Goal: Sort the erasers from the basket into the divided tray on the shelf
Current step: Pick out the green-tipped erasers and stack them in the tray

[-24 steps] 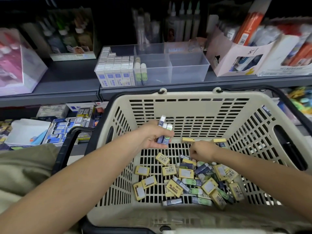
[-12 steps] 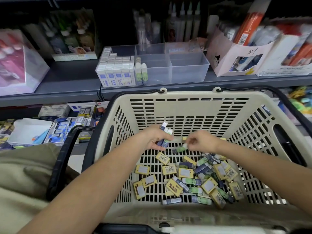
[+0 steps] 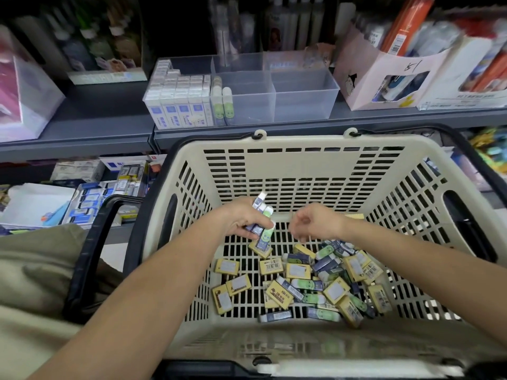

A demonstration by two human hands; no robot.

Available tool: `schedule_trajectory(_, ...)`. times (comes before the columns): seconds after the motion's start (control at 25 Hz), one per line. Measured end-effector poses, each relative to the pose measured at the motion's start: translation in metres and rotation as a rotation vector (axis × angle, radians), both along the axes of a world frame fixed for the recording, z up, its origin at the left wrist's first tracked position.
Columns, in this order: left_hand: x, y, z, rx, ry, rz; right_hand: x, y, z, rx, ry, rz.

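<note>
A cream slotted basket (image 3: 301,149) holds a heap of erasers (image 3: 310,283) in yellow, green and navy wrappers on its floor. My left hand (image 3: 241,218) is above the basket's middle and grips a small bundle of green and navy erasers (image 3: 263,223). My right hand (image 3: 315,220) hovers just to its right, blurred, with loosely curled fingers and nothing visible in them. On the shelf behind stands the clear divided tray (image 3: 304,91). Its left compartment is full of blue-and-white erasers (image 3: 178,105), and two green ones (image 3: 222,105) stand in the adjoining one.
The basket's black handle (image 3: 90,259) sticks out to the left. A pink cardboard display box (image 3: 384,75) stands right of the tray, and a pink-and-clear box (image 3: 24,91) sits at the shelf's left. The lower shelf holds more stationery boxes (image 3: 93,198).
My right hand lifted a green eraser from the heap and brought it to my left hand, which now holds it in the bundle. My right hand has drawn back with nothing in it.
</note>
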State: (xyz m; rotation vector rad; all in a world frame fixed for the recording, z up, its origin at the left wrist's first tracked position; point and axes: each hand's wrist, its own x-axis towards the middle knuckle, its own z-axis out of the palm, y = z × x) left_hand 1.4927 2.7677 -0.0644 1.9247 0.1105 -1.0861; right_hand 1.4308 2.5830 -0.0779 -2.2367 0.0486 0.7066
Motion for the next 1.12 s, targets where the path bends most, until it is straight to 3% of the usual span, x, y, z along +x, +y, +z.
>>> schedule_trajectory(0.12,0.003,0.003,0.003,-0.014,0.013,0.062,-0.012,0.005,-0.017,-0.485,-0.079,0.389)
schedule_trajectory(0.28,-0.002,-0.001,0.013,-0.108,0.046,0.078,-0.019,0.012,-0.027,-0.597,-0.085,0.476)
schedule_trajectory(0.4,-0.001,-0.003,0.035,-0.152,0.002,0.096,-0.009,0.007,-0.010,-0.426,-0.098,0.340)
schedule_trajectory(0.52,0.007,0.001,0.071,-0.246,-0.075,0.114,0.006,0.000,0.020,0.043,-0.047,0.013)
schedule_trajectory(0.64,0.015,0.022,0.104,-0.313,-0.229,0.097,0.015,0.005,0.045,0.367,-0.012,-0.091)
schedule_trajectory(0.88,0.033,0.071,0.135,-0.384,-0.487,0.126,0.053,0.035,0.107,0.423,-0.267,-0.084)
schedule_trajectory(1.12,0.053,0.096,0.135,-0.462,-0.522,0.253,0.124,0.051,0.169,0.323,-0.633,-0.149)
